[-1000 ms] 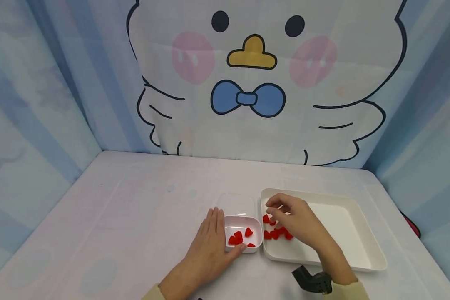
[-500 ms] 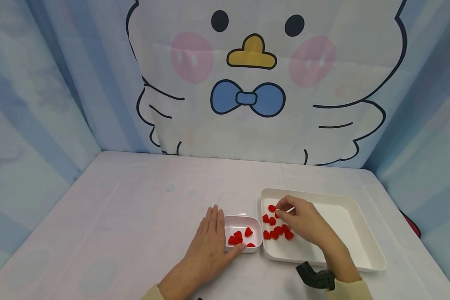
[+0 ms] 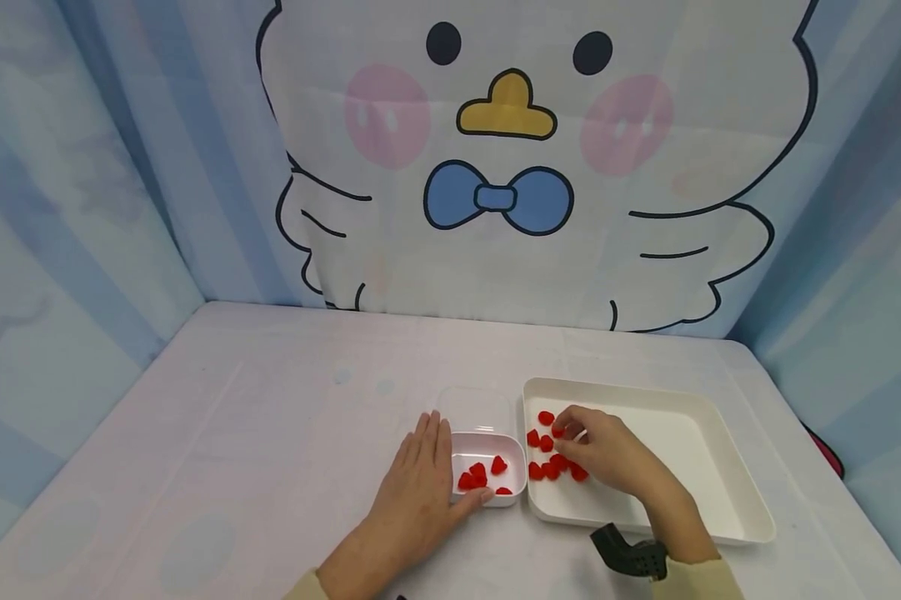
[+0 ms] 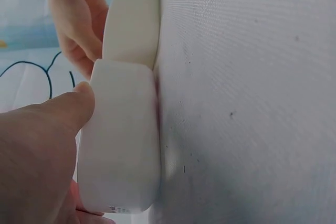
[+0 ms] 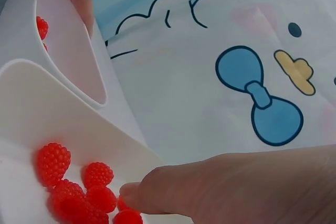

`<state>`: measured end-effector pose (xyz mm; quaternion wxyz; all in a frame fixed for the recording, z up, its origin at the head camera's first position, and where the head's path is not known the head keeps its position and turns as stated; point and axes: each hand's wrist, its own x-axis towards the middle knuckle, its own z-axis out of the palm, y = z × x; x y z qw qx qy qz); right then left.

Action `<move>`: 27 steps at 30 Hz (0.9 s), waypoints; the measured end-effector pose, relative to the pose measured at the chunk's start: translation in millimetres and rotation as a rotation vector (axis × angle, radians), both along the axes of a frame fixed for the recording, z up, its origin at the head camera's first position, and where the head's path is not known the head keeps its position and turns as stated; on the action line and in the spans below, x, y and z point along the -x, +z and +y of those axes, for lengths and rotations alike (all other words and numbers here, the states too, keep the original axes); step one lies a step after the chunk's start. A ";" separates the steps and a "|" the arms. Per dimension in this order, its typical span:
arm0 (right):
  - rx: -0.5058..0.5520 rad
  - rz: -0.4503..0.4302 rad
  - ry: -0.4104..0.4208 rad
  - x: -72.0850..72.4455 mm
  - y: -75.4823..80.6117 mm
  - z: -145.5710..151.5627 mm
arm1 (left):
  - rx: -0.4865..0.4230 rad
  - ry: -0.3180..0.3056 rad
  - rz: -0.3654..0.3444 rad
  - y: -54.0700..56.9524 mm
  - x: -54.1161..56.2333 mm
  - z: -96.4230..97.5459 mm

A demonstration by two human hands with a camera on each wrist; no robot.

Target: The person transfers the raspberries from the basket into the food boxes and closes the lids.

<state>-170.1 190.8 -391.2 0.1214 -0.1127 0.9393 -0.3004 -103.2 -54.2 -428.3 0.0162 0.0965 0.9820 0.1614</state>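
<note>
My left hand point(image 3: 417, 492) lies along the left side of a small pale pink box point(image 3: 488, 436), fingers straight, thumb resting on its front rim. Several raspberries point(image 3: 478, 471) lie inside the box. Seen from the left wrist, the thumb point(image 4: 79, 103) presses the rim of the upright box wall point(image 4: 121, 135). My right hand point(image 3: 608, 450) reaches into the white tray point(image 3: 683, 467), with thumb and forefinger at a raspberry point(image 3: 558, 432); I cannot tell if they pinch it. More raspberries point(image 5: 52, 163) lie around those fingertips, partly hidden by the hand.
Directly right of the box, the tray's low wall stands close against it. A clear lid point(image 3: 476, 408) lies behind the box. The white-covered table point(image 3: 270, 433) extends left, and a printed curtain point(image 3: 495, 267) hangs at the back.
My right hand has moved right and slightly nearer from the tray's back left, uncovering a raspberry there, and has lowered its fingertips at another. The left hand and box have kept their place.
</note>
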 end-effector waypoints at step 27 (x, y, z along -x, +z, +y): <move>-0.055 -0.082 -0.045 3.2 -2.1 3.2 | 0.018 -0.029 0.020 -4.0 -3.6 2.0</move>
